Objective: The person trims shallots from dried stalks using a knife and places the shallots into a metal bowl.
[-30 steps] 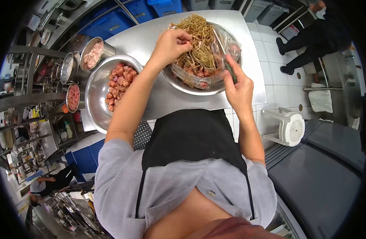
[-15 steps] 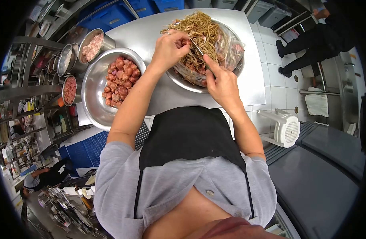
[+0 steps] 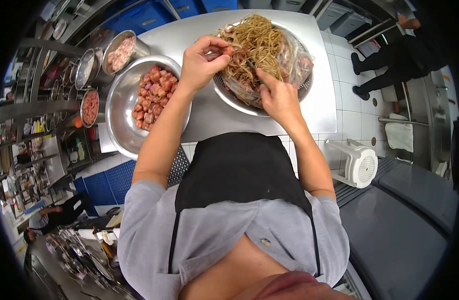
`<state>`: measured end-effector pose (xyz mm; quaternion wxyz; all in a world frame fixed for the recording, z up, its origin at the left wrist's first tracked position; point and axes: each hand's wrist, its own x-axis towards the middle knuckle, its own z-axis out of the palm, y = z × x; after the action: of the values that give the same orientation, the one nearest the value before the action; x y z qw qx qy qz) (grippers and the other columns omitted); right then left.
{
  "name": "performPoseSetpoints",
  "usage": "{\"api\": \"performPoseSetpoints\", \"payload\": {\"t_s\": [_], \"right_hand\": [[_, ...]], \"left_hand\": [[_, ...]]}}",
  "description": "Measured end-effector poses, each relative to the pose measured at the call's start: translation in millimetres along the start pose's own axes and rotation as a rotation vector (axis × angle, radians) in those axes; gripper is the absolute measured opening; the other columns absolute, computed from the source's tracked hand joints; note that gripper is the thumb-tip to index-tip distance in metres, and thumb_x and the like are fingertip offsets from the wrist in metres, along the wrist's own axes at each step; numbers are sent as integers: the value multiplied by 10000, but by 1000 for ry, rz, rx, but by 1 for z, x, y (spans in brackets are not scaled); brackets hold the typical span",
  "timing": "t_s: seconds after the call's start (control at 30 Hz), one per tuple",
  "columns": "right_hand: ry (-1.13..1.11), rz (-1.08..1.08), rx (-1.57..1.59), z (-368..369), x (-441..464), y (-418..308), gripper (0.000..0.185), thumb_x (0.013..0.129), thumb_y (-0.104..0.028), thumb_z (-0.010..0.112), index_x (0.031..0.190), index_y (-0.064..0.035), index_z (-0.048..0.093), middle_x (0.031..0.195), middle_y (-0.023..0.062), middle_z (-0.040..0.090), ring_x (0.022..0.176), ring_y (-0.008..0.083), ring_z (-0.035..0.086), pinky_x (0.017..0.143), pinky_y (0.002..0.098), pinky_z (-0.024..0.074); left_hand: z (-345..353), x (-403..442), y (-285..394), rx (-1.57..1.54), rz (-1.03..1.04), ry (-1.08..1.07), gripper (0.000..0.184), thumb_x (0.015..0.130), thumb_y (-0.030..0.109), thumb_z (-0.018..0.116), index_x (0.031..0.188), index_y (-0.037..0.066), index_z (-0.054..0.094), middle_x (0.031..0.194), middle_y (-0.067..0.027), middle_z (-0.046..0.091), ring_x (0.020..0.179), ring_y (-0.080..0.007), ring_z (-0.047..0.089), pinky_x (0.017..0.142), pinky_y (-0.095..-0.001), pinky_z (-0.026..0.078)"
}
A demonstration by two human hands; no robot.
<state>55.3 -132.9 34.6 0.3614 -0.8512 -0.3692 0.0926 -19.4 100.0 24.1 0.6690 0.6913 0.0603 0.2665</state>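
My left hand (image 3: 204,61) pinches a small reddish shallot (image 3: 228,51) at the left side of a metal colander (image 3: 222,95). My right hand (image 3: 279,97) is closed round a knife (image 3: 253,67), its blade pointing up and left over the colander. A heap of dry, straw-coloured shallot roots and stalks (image 3: 254,37) fills the colander, with a clear plastic bag (image 3: 297,65) on its right side. Left of my left forearm stands a wide steel bowl (image 3: 120,105) holding a pile of reddish-brown shallots (image 3: 154,97).
All this stands on a steel table (image 3: 204,117). Pots of pale minced meat (image 3: 122,54) and pinker meat (image 3: 90,107) sit at the left. A white stool (image 3: 363,167) stands on the floor at right. One person (image 3: 389,70) is at upper right, another (image 3: 52,217) at lower left.
My left hand has moved left, away from the knife, with the shallot in its fingers. My right hand has shifted slightly right and down, the knife still in it.
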Motion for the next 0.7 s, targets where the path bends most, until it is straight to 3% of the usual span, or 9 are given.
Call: {"api": "performPoseSetpoints", "payload": {"t_s": [0.13,0.23,0.33,0.43,0.53,0.7], "right_hand": [[127,2,168,-5,-7,-6,410,938,-69,632,1339,-51,717,983,284,752,890,443,746,859,504,582],[110,-5,201,-12,-16,-15,381,949,-74,648,1320,-51,727,1036,284,752,919,434,747,851,500,582],[113,-159,103,-14,-23,-23,369,942,-71,670,1303,-84,744,918,240,758,826,430,740,794,501,583],[48,-172,-160,-16,-28,-29,382,905,-51,692,1273,-126,766,829,165,684,760,389,710,733,487,582],[166,-364,-223,-7,-24,-26,408,849,-36,708,1233,-152,782,859,109,594,795,328,684,693,461,587],[217,-447,-325,-4,-14,-39,384,814,-45,709,1175,-147,787,970,87,609,901,296,672,676,412,603]], "left_hand": [[-3,-7,0,94,-21,34,229,863,-26,764,1083,-19,703,1052,-98,751,954,-148,749,856,-295,641],[-10,-12,11,493,105,10,194,846,14,780,1035,-4,738,1022,-89,741,880,-139,739,800,-288,635],[-16,-14,20,576,142,55,186,828,37,785,1012,19,770,994,-80,734,845,-139,727,758,-279,624],[-27,-12,14,471,9,86,217,864,56,796,1071,-2,764,977,-85,745,811,-130,721,704,-268,617],[-24,-10,22,181,-223,158,222,907,98,811,1076,-29,744,934,-92,756,760,-117,711,650,-258,603],[-17,-9,26,158,-223,175,205,927,114,819,1049,-26,732,880,-86,763,725,-107,706,614,-252,595]]}}
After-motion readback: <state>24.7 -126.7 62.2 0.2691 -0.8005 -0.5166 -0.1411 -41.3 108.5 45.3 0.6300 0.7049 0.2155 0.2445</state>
